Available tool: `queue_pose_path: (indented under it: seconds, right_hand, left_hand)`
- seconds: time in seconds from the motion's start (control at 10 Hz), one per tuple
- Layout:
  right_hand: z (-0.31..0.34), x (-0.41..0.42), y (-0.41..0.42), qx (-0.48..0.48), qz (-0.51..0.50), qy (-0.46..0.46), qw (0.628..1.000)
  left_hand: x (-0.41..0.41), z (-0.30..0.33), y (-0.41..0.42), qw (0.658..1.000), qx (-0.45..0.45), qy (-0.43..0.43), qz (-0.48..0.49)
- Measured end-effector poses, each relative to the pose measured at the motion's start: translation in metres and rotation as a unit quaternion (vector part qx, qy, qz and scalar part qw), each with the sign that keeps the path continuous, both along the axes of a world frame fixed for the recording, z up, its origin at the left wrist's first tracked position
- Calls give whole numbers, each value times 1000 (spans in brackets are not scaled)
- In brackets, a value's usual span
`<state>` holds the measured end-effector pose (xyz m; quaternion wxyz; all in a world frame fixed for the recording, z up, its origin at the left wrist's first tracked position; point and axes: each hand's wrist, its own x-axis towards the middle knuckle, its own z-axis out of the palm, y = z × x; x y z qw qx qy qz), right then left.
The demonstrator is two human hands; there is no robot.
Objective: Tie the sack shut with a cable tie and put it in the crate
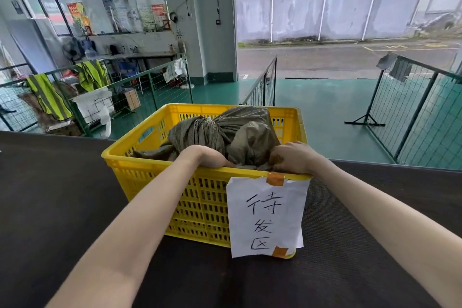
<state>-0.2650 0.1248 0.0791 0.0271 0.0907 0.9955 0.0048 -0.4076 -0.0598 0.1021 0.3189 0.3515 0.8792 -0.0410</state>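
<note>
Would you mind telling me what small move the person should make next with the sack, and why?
Probably let go and draw both hands back. The sack already lies inside the yellow crate, its neck bunched and bound. The left hand reaches down inside the near rim and the right hand grips the fabric at the rim, so little seems left but to release.

Sack (240, 132) lies in crate (140, 165), which stands on table (62, 195).

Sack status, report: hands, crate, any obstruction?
Left hand, right hand both on sack. Neck bunched, sack inside yellow crate. Nothing blocking.
</note>
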Motion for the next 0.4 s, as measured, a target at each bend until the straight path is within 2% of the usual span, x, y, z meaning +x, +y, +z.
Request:
queue_pose_path:
  seconds: [0.1,0.2,0.3,0.4]
  right_hand:
    - [0,2,-3,-32,-16,41,999]
    - [-2,5,2,-88,-36,98,991]
    - [-2,11,3,-160,-43,130,978]
    - [4,18,3,-269,-33,172,947]
  left_hand:
    - [8,-6,-4,993,114,18,20]
    - [2,-12,-11,968,232,76,65]
    - [-3,-14,-21,945,283,149,68]
    - [-5,-7,-35,916,354,169,87]
